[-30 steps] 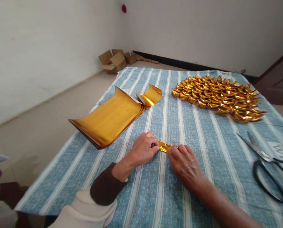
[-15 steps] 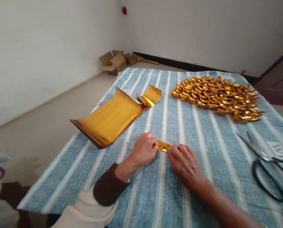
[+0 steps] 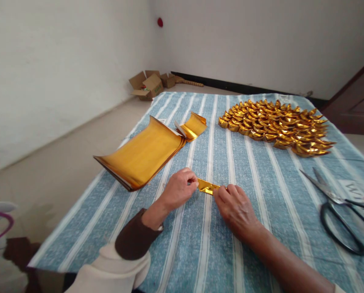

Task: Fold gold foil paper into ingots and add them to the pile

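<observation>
Nearest, behind the left fingers, is a cream sleeve [image 3: 111, 270] with a dark brown cuff [image 3: 136, 236]; behind the right fingers the forearm is bare. Low and well off to the left of the left fingers, beyond the table's edge, a purple hoop [image 3: 11, 224] shows against something whitish. Between the two hands lies a narrow strip of folded gold foil [image 3: 206, 186], on or just above the blue-and-white striped cloth [image 3: 188, 248]. The right hand [image 3: 236, 209] has its fingers clamped on the strip's right end. The left hand [image 3: 180, 190] curls thumb and forefinger towards each other just beside the left end; whether they pinch it, I cannot tell. To the right of the right fingers, well apart, black-handled scissors [image 3: 336, 199] lie with blades parted. Ahead of the left fingers and to their left is a stack of large gold paper sheets [image 3: 142, 156], edges curling up, with a smaller stack [image 3: 194, 126] against its far corner. Farther ahead, beyond the right fingers, sit rows of folded gold foil ingots [image 3: 273, 126]. Farthest, past the cloth and left of straight ahead of the left fingers, an open cardboard box [image 3: 153, 86] stands on the floor.
</observation>
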Motion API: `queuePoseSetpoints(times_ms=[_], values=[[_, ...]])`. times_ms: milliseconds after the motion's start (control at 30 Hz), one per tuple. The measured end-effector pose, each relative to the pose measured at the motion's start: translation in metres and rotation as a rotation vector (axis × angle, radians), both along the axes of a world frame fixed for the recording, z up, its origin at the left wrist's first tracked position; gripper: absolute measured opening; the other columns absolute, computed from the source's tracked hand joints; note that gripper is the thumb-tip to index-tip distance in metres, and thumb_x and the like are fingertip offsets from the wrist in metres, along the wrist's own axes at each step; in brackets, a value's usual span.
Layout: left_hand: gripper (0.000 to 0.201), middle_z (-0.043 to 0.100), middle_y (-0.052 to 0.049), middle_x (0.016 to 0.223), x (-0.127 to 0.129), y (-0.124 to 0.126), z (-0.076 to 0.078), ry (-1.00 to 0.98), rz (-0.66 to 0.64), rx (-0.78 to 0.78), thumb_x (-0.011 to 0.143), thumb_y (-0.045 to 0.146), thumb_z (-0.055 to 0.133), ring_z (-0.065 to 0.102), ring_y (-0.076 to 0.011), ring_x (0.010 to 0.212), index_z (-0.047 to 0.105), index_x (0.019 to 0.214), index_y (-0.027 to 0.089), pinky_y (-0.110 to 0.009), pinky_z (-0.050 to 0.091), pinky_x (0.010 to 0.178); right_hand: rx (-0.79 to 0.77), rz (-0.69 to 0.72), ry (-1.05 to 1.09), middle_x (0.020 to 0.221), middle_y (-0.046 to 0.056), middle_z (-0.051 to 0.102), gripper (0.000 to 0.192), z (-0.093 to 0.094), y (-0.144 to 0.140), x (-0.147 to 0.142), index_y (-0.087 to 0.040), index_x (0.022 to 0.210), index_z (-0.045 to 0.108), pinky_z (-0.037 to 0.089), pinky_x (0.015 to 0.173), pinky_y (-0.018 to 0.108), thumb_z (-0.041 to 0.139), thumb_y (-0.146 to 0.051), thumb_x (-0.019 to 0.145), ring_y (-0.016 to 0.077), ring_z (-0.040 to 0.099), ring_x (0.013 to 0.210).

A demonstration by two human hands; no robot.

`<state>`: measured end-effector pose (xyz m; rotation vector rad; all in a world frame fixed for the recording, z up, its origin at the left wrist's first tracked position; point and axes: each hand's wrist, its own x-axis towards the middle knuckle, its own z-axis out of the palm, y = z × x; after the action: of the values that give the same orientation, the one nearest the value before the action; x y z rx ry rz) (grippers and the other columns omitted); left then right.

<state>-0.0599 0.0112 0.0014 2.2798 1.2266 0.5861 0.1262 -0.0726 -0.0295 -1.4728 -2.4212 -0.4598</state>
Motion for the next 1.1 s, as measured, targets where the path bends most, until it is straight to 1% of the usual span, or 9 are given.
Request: queuePoseSetpoints(times_ms=[67, 133, 233, 300, 433, 600, 867, 1000, 1100], values=[[0.017, 0.065, -0.004, 0.082, 0.002, -0.006, 0.002, 0.019, -0.037, 0.143, 0.085, 0.01, 0.052, 0.06, -0.0173, 0.082, 0.062, 0.075, 0.017, -0.033, 0.05, 0.078, 0.002, 0.002, 0.004, 0.078, 0.006, 0.057, 0.017, 0.0, 0.0, 0.0, -0.018, 0.081, 0.062, 0.032, 0.064, 0.036, 0.052, -0.008, 0.09, 0.0213, 0.041, 0.071], [0.019, 0.067, -0.006, 0.088, 0.006, -0.015, 0.002, 0.07, -0.141, 0.273, 0.091, 0.012, 0.047, 0.06, -0.0193, 0.086, 0.064, 0.083, 0.016, -0.035, 0.051, 0.081, 0.0, 0.005, 0.013, 0.078, 0.006, 0.056, 0.018, 0.0, 0.001, 0.0, -0.018, 0.081, 0.062, 0.032, 0.063, 0.036, 0.051, -0.008, 0.091, 0.0213, 0.042, 0.071], [0.023, 0.068, -0.011, 0.106, 0.008, -0.029, -0.001, 0.157, -0.294, 0.384, 0.096, 0.014, 0.041, 0.061, -0.022, 0.097, 0.064, 0.1, 0.014, -0.04, 0.051, 0.087, -0.006, 0.0, 0.017, 0.076, 0.005, 0.055, 0.018, 0.0, 0.001, -0.001, -0.017, 0.081, 0.063, 0.032, 0.063, 0.036, 0.051, -0.009, 0.091, 0.0212, 0.042, 0.071], [0.026, 0.066, -0.013, 0.118, 0.007, -0.036, -0.007, 0.187, -0.344, 0.427, 0.097, 0.014, 0.04, 0.06, -0.0235, 0.109, 0.06, 0.114, 0.012, -0.042, 0.049, 0.094, -0.014, -0.007, 0.017, 0.077, 0.005, 0.055, 0.017, 0.0, 0.001, -0.002, -0.017, 0.081, 0.063, 0.032, 0.063, 0.036, 0.051, -0.008, 0.09, 0.0213, 0.042, 0.071], [0.032, 0.061, -0.014, 0.132, 0.002, -0.041, -0.017, 0.264, -0.362, 0.423, 0.1, 0.028, 0.042, 0.054, -0.0272, 0.125, 0.054, 0.126, 0.012, -0.051, 0.041, 0.104, -0.032, -0.018, 0.019, 0.078, 0.005, 0.056, 0.017, 0.0, 0.0, -0.004, -0.017, 0.08, 0.062, 0.034, 0.063, 0.036, 0.053, -0.007, 0.089, 0.0215, 0.042, 0.072], [0.046, 0.059, -0.017, 0.135, -0.001, -0.038, -0.021, 0.295, -0.401, 0.426, 0.101, 0.042, 0.039, 0.052, -0.0298, 0.128, 0.051, 0.131, 0.01, -0.054, 0.038, 0.106, -0.045, -0.017, 0.018, 0.078, 0.005, 0.055, 0.013, -0.001, 0.0, -0.003, -0.017, 0.081, 0.062, 0.036, 0.063, 0.036, 0.055, -0.007, 0.087, 0.022, 0.042, 0.072], [0.049, 0.06, -0.017, 0.133, -0.001, -0.038, -0.02, 0.313, -0.401, 0.457, 0.103, 0.044, 0.031, 0.051, -0.0293, 0.127, 0.05, 0.131, 0.009, -0.053, 0.033, 0.107, -0.025, -0.008, 0.059, 0.083, 0.008, 0.058, 0.022, -0.004, -0.003, -0.002, -0.016, 0.084, 0.064, 0.04, 0.063, 0.036, 0.046, -0.004, 0.09, 0.022, 0.044, 0.072], [0.049, 0.061, -0.016, 0.133, 0.0, -0.039, -0.02, 0.323, -0.395, 0.463, 0.103, 0.044, 0.03, 0.051, -0.029, 0.128, 0.05, 0.132, 0.009, -0.053, 0.034, 0.106, -0.021, 0.0, 0.103, 0.091, 0.01, 0.061, 0.028, -0.006, -0.006, 0.0, -0.014, 0.092, 0.066, 0.044, 0.068, 0.037, 0.038, -0.006, 0.094, 0.0231, 0.047, 0.077], [0.047, 0.06, -0.015, 0.135, 0.0, -0.04, -0.019, 0.338, -0.385, 0.466, 0.103, 0.042, 0.033, 0.05, -0.0288, 0.129, 0.051, 0.131, 0.01, -0.053, 0.033, 0.106, 0.016, 0.034, 0.176, 0.098, 0.013, 0.062, 0.032, -0.006, -0.009, 0.004, -0.009, 0.102, 0.065, 0.046, 0.073, 0.038, 0.034, -0.008, 0.096, 0.0243, 0.05, 0.085]])
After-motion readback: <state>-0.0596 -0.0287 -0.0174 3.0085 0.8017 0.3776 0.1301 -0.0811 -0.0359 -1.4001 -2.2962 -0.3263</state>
